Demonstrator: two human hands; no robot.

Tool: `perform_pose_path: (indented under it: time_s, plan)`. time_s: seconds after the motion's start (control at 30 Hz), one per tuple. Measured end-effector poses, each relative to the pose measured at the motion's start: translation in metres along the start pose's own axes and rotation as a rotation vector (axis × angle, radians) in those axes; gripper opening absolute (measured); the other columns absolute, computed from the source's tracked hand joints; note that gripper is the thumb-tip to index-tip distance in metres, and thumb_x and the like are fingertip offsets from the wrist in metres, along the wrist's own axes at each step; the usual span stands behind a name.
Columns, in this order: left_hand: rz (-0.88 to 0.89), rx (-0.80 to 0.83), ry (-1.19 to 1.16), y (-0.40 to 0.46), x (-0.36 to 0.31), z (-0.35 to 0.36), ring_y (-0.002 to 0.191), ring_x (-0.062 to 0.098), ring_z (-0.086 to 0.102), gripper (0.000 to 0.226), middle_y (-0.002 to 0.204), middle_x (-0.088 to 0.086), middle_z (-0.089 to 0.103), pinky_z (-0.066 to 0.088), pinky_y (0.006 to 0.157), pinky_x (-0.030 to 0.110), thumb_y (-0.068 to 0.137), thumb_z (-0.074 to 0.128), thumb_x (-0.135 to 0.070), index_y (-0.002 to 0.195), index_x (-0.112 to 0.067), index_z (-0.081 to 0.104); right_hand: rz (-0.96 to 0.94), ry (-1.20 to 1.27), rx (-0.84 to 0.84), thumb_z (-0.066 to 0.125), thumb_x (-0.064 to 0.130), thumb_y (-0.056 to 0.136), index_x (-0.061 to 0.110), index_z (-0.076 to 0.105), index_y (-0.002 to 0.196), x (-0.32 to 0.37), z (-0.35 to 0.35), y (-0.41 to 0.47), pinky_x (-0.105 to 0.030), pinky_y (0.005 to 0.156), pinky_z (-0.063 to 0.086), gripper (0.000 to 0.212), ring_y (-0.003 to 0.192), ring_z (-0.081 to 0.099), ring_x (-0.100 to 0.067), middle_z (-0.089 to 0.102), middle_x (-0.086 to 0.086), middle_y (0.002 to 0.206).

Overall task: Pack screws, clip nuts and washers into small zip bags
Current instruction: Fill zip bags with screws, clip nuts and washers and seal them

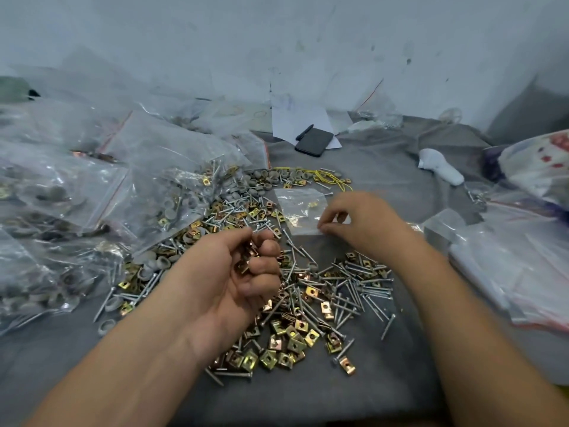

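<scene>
Screws (354, 291) and clip nuts (295, 343) are lying in a big loose heap on the gray cloth (369, 167) that covers the surface, near its front edge and middle. The left hand (237, 272) is curling palm up over the heap, and its fingers are gripping a bunch of clip nuts and screws. The right hand (360, 221) is reaching just past the heap, and its fingertips are pinching the near edge of a small zip bag (300, 208). The small zip bag is lying flat on the cloth, and a few gold bits are showing inside it. Gray washers (271, 177) are sitting in a row just behind the bag, with a yellow wire (331, 177) beside them. Big clear bags (77, 192) full of parts are piling up along the left side. A stack of empty bags (505, 260) is lying on the right side. A dark phone (314, 141) and a pen (304, 132) are resting on white paper (295, 118) at the far edge by the wall. A white bulb (440, 166) is lying toward the far right.
</scene>
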State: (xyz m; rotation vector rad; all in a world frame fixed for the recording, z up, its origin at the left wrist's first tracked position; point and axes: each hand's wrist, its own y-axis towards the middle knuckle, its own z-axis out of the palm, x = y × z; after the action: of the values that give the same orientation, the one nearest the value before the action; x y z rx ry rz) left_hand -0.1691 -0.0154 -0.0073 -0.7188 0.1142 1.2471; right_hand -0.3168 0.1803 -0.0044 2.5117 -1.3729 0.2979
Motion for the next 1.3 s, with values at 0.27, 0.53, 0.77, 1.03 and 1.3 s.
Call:
perform_pose_path:
  time_s: [0.27, 0.53, 0.77, 1.03, 1.3]
  plan:
    - [0.084, -0.013, 0.097, -0.004, -0.001, 0.011, 0.059, 0.018, 0.06, 0.024, 0.082, 0.02, 0.066, 0.047, 0.041, 0.02, 0.088, 0.061, -0.003, 0.107, 0.011, 0.066, 0.047, 0.378, -0.348, 0.087, 0.017, 0.078, 0.028, 0.072, 0.075, 0.029, 0.013, -0.03, -0.008, 0.061, 0.047, 0.018, 0.07, 0.066, -0.001, 0.069, 0.015, 0.069]
    - [0.077, -0.037, 0.201, -0.002, 0.015, 0.018, 0.058, 0.011, 0.056, 0.027, 0.079, 0.016, 0.063, 0.041, 0.04, 0.015, 0.099, 0.058, 0.004, 0.117, 0.021, 0.068, 0.129, 0.618, -0.433, 0.093, 0.013, 0.071, 0.024, 0.064, 0.079, 0.058, 0.031, -0.064, -0.018, 0.057, 0.052, 0.032, 0.068, 0.068, -0.005, 0.071, 0.01, 0.074]
    - [0.11, -0.133, 0.184, 0.005, 0.009, 0.014, 0.052, 0.009, 0.054, 0.029, 0.075, 0.013, 0.063, 0.038, 0.037, 0.014, 0.105, 0.046, 0.004, 0.127, 0.018, 0.059, 0.142, 0.567, -0.524, 0.089, 0.014, 0.078, 0.027, 0.062, 0.086, 0.068, 0.045, -0.067, -0.017, 0.063, 0.055, 0.031, 0.074, 0.068, -0.001, 0.068, 0.013, 0.075]
    - [0.226, -0.17, 0.114, 0.007, 0.012, 0.019, 0.094, 0.029, 0.074, 0.025, 0.112, 0.032, 0.073, 0.064, 0.075, 0.026, 0.097, 0.044, 0.016, 0.112, 0.022, 0.063, 0.129, 0.666, -0.508, 0.084, 0.015, 0.085, 0.027, 0.07, 0.088, 0.073, 0.042, -0.072, -0.031, 0.072, 0.062, 0.018, 0.079, 0.072, -0.003, 0.072, 0.012, 0.081]
    - [0.21, -0.145, 0.276, 0.001, -0.004, 0.03, 0.132, 0.049, 0.06, 0.043, 0.14, 0.042, 0.055, 0.052, 0.112, 0.047, 0.091, 0.034, 0.023, 0.13, 0.027, 0.051, 0.203, 0.767, -0.582, 0.083, 0.012, 0.083, 0.026, 0.073, 0.086, 0.09, 0.044, -0.072, -0.02, 0.067, 0.059, 0.018, 0.074, 0.071, -0.001, 0.073, 0.013, 0.076]
